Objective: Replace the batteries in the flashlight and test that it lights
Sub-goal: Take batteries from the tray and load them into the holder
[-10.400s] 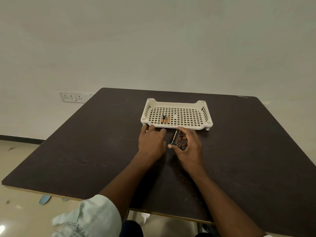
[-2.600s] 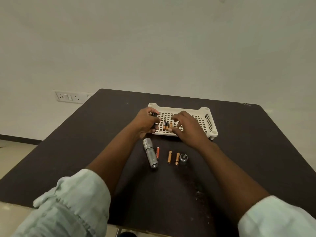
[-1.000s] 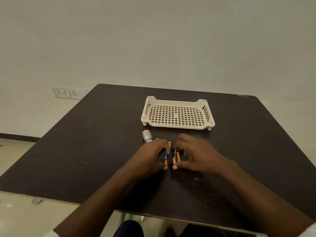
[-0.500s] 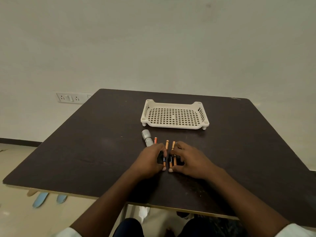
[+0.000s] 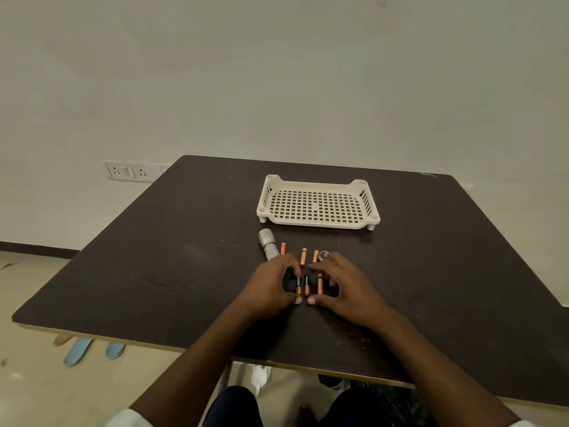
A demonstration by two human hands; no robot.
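Note:
Three new black-and-copper batteries (image 5: 306, 285) lie side by side on the dark table (image 5: 172, 272). My left hand (image 5: 268, 288) and my right hand (image 5: 348, 288) cup them from either side, with thumbs at their near ends and fingers at their far ends. Just behind my hands lies the silver flashlight body (image 5: 267, 241), partly hidden by my left fingers. To its right lie three orange batteries (image 5: 303, 256) and the flashlight's round end cap (image 5: 324, 254). Something dark sits under my left fingers; I cannot tell what it is.
A cream perforated tray (image 5: 363, 198) stands further back on the table with nothing in it. A wall socket plate (image 5: 129, 171) is on the wall at left. Blue slippers (image 5: 92, 349) lie on the floor under the table's near left edge.
Since 2.6 s ago the new batteries went from the tray to the table in front of the old ones. In the last second my hands stayed cupped around them, with only the view shifting.

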